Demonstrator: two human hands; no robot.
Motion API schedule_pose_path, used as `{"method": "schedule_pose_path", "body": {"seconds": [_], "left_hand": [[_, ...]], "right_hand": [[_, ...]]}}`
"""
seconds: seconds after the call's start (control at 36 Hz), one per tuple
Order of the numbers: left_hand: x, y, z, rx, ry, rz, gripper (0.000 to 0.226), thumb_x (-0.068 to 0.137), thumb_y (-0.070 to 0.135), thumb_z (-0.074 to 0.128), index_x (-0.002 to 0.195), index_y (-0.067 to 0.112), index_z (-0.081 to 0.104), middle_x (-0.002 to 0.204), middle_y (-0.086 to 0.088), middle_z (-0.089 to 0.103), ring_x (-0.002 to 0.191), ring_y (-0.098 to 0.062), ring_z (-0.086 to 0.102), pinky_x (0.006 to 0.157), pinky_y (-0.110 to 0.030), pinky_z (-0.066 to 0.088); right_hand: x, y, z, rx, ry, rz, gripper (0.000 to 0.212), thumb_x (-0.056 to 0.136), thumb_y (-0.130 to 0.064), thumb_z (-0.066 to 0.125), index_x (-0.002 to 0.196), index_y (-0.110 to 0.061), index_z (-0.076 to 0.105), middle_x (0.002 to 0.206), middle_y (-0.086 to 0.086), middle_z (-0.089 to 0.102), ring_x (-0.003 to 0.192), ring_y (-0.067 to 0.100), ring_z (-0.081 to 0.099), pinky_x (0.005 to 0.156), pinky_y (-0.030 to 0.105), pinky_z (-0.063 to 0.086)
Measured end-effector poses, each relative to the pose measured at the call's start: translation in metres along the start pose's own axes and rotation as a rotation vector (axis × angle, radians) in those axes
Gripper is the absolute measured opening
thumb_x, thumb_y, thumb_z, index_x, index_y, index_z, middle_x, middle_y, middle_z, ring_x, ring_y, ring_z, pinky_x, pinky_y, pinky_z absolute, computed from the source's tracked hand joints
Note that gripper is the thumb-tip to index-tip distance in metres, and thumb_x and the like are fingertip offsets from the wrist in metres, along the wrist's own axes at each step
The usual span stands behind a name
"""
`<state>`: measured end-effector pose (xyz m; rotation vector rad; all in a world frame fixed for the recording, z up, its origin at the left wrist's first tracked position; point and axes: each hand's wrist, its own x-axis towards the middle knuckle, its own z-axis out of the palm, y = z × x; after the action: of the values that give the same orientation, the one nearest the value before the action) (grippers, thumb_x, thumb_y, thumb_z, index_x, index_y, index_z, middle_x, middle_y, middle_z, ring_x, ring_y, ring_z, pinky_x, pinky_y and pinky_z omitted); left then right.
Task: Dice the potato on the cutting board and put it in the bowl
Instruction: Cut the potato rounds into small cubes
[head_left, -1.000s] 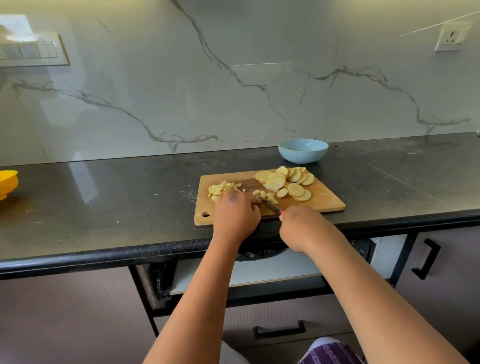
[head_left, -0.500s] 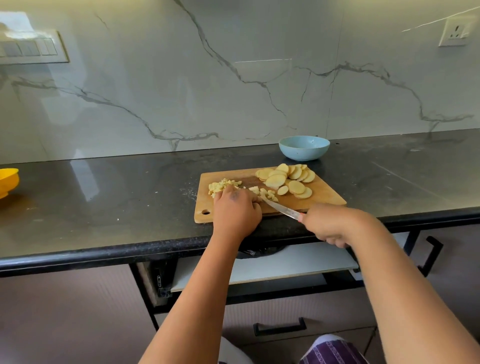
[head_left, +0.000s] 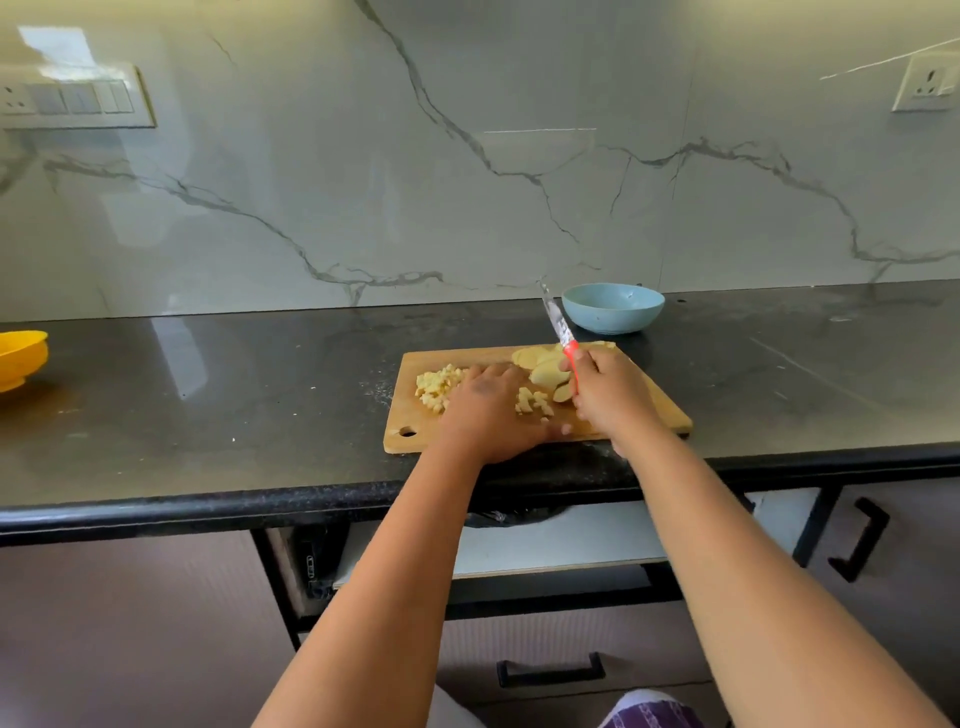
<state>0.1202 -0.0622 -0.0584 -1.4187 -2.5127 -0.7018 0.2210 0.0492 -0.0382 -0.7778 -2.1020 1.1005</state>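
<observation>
A wooden cutting board (head_left: 670, 415) lies on the dark counter near its front edge. On it are a pile of diced potato (head_left: 436, 385) at the left, a smaller heap of dice (head_left: 532, 401) in the middle, and potato slices (head_left: 543, 364) at the back right. My left hand (head_left: 491, 410) lies over the board between the two heaps of dice. My right hand (head_left: 610, 397) grips the red-handled knife (head_left: 560, 327), blade pointing up and away above the slices. A pale blue bowl (head_left: 613, 307) stands just behind the board.
A yellow bowl (head_left: 21, 358) sits at the counter's far left. The marble wall runs close behind, with a switch panel (head_left: 72, 98) at the left and a socket (head_left: 927, 83) at the right. Below the counter edge a drawer stands partly open.
My right hand has moved from the board's front edge forward over the slices, and the knife has swung from lying low across the board to pointing up and away. My left hand stayed put.
</observation>
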Motion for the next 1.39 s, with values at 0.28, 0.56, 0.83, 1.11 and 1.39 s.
{"method": "schedule_pose_path", "body": {"seconds": [0.28, 0.56, 0.83, 1.11, 1.39], "left_hand": [[0.028, 0.001, 0.006, 0.033, -0.251, 0.062, 0.061, 0.086, 0.062, 0.057, 0.133, 0.024, 0.049, 0.141, -0.007, 0.040, 0.137, -0.027, 0.027, 0.111, -0.043, 0.031], [0.037, 0.003, 0.006, 0.227, -0.248, 0.063, 0.034, 0.103, 0.038, 0.031, 0.129, 0.020, 0.044, 0.138, -0.009, 0.040, 0.132, -0.028, 0.031, 0.110, -0.045, 0.026], [0.048, -0.045, -0.012, 0.309, -0.162, -0.100, 0.033, 0.104, 0.032, 0.031, 0.126, 0.013, 0.048, 0.136, -0.010, 0.045, 0.127, -0.030, 0.036, 0.104, -0.042, 0.030], [0.047, -0.066, -0.041, -0.190, 0.145, -0.149, 0.009, 0.092, 0.011, 0.060, 0.096, 0.016, 0.066, 0.095, 0.003, 0.067, 0.091, -0.015, 0.061, 0.076, -0.020, 0.041], [0.052, -0.019, -0.005, -0.007, -0.042, 0.006, 0.049, 0.081, 0.059, 0.068, 0.105, 0.017, 0.065, 0.104, 0.002, 0.063, 0.093, -0.017, 0.058, 0.078, -0.031, 0.049]], "right_hand": [[0.003, 0.021, 0.022, 0.119, 0.329, -0.098, 0.035, 0.106, -0.030, 0.032, 0.105, -0.010, 0.060, 0.087, -0.004, 0.058, 0.074, 0.015, 0.056, 0.049, 0.017, 0.045], [0.004, 0.023, 0.024, 0.031, 0.334, -0.163, 0.035, 0.105, -0.031, 0.033, 0.101, -0.008, 0.060, 0.081, 0.005, 0.061, 0.067, 0.012, 0.053, 0.056, 0.024, 0.042], [0.002, 0.022, 0.023, 0.021, 0.292, -0.170, 0.035, 0.105, -0.030, 0.033, 0.104, -0.008, 0.060, 0.079, 0.005, 0.061, 0.067, 0.013, 0.054, 0.055, 0.025, 0.042], [0.000, 0.019, 0.022, 0.038, 0.283, -0.171, 0.033, 0.105, -0.029, 0.035, 0.105, -0.008, 0.060, 0.077, 0.002, 0.059, 0.068, 0.016, 0.054, 0.062, 0.038, 0.049], [0.000, 0.019, 0.022, 0.043, 0.289, -0.164, 0.037, 0.105, -0.034, 0.033, 0.103, -0.010, 0.061, 0.080, 0.004, 0.062, 0.069, 0.018, 0.057, 0.058, 0.035, 0.047]]}}
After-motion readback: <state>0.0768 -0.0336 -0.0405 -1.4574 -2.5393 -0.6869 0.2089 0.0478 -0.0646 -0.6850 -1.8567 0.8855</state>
